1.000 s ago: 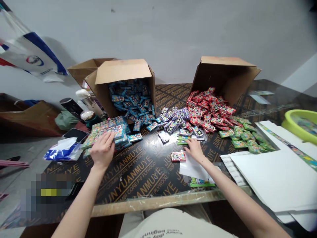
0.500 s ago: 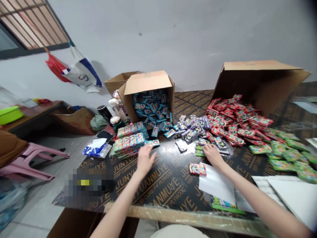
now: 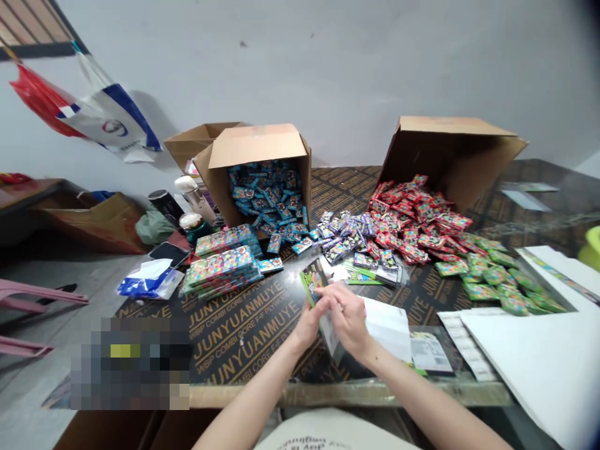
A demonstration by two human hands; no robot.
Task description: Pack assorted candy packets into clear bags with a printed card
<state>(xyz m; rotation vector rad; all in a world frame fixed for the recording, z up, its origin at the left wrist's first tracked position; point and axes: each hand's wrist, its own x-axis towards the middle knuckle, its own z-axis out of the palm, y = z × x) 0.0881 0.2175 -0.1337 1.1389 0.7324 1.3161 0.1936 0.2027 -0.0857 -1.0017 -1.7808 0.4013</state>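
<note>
A printed packaging bag (image 3: 313,277), black and green at its top with a paler lower part, stands tilted above the table's front middle. My left hand (image 3: 307,323) grips its left side, fingers closed. My right hand (image 3: 349,317) pinches it from the other side, and the fingers of both hands meet at the middle. What is inside the bag cannot be made out. Just beyond lie purple packets (image 3: 344,240) and more flat green-edged bags (image 3: 363,275). A white sheet (image 3: 388,328) and another printed bag (image 3: 431,351) lie right of my right hand.
One tipped carton (image 3: 257,147) spills blue packets (image 3: 269,194); another carton (image 3: 462,128) spills red packets (image 3: 412,215). Green packets (image 3: 497,281) and white boards (image 3: 515,350) lie at right. Stacked packs (image 3: 222,265), tissues (image 3: 150,278) and bottles (image 3: 192,194) stand left.
My hands have come together from apart, and both now hold a packaging bag. The red packet beside the white sheet no longer shows. The view has shifted right.
</note>
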